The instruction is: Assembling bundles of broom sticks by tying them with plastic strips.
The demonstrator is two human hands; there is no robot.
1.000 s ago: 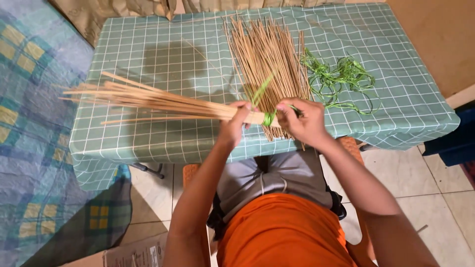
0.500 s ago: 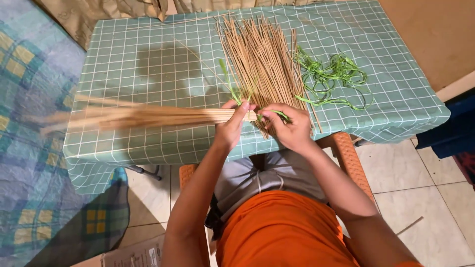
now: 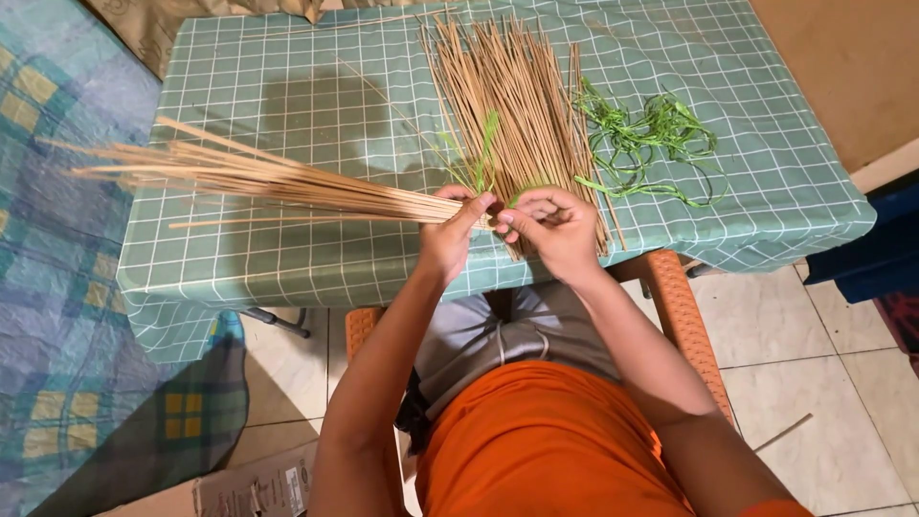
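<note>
A: The person's left hand [image 3: 448, 233] is gripping the near end of a bundle of thin tan sticks [image 3: 258, 180], fingers clenched around it at the table's near edge, while the right hand [image 3: 553, 225] is pinching a green strip [image 3: 486, 153] just beside that grip.

B: And the bundle itself?

A: It is fanning out to the left, tips spreading past the left edge of the table with the green checked cloth [image 3: 287, 86]. The sticks are looking light, stiff and springy, likely brittle if bent hard, so the tight end is seeming the sound place to hold; farther out they would splay and slip.

B: The strip?

A: It is looking soft and limp, best taken near its end with fingertips.

B: Beyond the hands?

A: A loose pile of sticks [image 3: 512, 91] is lying far of them, and a tangle of green strips [image 3: 651, 144] is sitting to its right. The person is sitting on an orange woven chair [image 3: 682, 316].
</note>
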